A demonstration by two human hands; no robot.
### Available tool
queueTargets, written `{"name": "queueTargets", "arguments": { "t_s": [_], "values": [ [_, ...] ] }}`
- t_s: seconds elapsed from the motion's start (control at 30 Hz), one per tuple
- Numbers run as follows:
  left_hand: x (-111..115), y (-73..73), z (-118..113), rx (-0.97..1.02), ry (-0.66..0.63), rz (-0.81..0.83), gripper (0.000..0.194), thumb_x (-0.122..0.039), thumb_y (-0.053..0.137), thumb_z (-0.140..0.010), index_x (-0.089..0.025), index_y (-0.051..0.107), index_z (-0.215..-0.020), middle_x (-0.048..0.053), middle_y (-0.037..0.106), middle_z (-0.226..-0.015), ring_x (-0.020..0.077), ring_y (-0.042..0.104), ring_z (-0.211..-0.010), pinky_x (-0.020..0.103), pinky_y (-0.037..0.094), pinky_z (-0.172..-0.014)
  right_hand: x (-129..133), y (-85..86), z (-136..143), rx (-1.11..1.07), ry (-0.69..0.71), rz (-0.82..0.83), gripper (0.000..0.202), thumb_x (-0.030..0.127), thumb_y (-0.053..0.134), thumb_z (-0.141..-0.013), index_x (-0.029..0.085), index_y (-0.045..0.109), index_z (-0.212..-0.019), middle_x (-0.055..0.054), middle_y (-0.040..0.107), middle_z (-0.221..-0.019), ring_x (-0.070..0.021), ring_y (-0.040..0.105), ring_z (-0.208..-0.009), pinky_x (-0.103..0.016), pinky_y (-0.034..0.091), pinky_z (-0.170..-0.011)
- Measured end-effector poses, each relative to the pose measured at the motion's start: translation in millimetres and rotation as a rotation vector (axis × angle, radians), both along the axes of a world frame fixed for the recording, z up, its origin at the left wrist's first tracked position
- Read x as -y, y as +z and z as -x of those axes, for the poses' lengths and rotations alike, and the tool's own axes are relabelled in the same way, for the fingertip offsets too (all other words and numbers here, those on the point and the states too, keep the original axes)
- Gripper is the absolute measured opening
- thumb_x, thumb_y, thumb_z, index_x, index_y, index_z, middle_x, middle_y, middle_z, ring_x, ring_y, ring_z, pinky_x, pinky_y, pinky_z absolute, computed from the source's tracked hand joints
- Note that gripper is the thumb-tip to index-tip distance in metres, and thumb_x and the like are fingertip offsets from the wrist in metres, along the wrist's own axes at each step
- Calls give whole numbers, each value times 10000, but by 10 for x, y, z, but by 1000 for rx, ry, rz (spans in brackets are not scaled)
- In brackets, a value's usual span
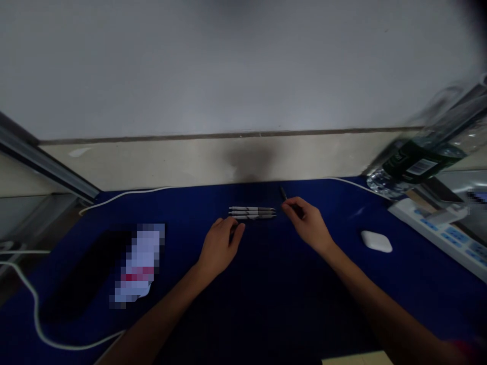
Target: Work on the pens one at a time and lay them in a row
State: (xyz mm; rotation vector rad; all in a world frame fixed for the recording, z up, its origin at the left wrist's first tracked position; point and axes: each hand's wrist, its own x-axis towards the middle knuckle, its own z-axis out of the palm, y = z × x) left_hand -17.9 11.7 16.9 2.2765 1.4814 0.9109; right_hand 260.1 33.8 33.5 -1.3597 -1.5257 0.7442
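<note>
White-and-grey pens [255, 212] lay side by side just beyond the left hand [220, 243], its thumb spread apart, right hand [306, 223] pinched a dark pen [283, 192].

From my one head-worn camera, I look forward and down across the blue counter [266, 274] to the pale wall [243, 76] beyond. The view is close and wide, with the left hand [220, 246] and right hand [309, 223] near mid-frame, forearms [173, 304] crossing the lower edge.
</note>
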Motion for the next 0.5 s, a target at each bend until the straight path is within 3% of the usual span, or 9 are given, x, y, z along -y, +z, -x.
{"name": "queueTargets", "arguments": {
  "t_s": [0.13, 0.23, 0.5],
  "values": [
    [0, 27, -9, 30, 10, 22, 383, -465, 452, -1167, -258, 550, -860, 0, 610, -685, 233, 626, -682, 342, 488, -650, 19, -94, -17, 431, 1, -218, 285, 396, 575, -1103, 225, 781, -1008, -105, 738, -930, -289, 673, -924, -400, 536, -815],
    [4, 40, -17, 31, 15, 35, 390, -471, 450, -1159, -263, 536, -841, 8, 613, -687, 238, 628, -686, 349, 494, -650, 33, -165, -16, 584, 15, -251, 241, 275, 564, -1101, 224, 795, -1052, -116, 749, -974, -301, 678, -945, -411, 536, -834],
    [11, 33, -27, 0, 28, 69, 416, -505, 430, -1159, -266, 539, -835, 11, 619, -688, 245, 633, -712, 386, 539, -723, 44, -194, 16, 673, 59, -223, 176, 313, 663, -1068, 230, 790, -979, -106, 759, -939, -305, 664, -905, -426, 508, -812]
  ]
}}
